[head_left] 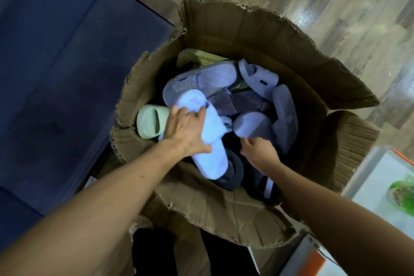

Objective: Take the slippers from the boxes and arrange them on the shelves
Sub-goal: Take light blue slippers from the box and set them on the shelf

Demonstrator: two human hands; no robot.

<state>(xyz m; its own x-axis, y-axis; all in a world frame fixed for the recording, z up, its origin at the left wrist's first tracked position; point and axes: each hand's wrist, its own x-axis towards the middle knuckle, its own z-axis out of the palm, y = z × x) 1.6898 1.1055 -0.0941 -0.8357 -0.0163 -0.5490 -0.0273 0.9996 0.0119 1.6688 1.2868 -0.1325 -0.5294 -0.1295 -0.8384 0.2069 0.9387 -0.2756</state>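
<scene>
**Left hand** (186, 129): the fingers are curled over the strap of a white slipper (211, 163) and the thumb is clamped on its near side, a firm wrap-round hold.

**Right hand** (259, 152): the fingers point down into the dark gap in the middle of the box. The tips are hidden, so I cannot tell whether it holds anything.

**Location:** the white slipper lies on top of the heap inside the box (224, 206), toward its left wall, with its near end over a dark slipper (234, 175). A green slipper (149, 123) stands against the box's left wall, just beside the left hand. A lilac slipper (253, 126) sits mid-box, just beyond the right hand. More lilac ones crowd the far and right sides.

**Assessment:** the step in hand appears to be lifting out a pair. Raise the white slipper straight up, clear of the box's ragged flaps, so that its neighbours are not dragged along. The right hand should find the mate — not evident from here — before leaving the box. The foam looks light and pliable, so a moderate squeeze should suffice. No shelf is in view.
</scene>
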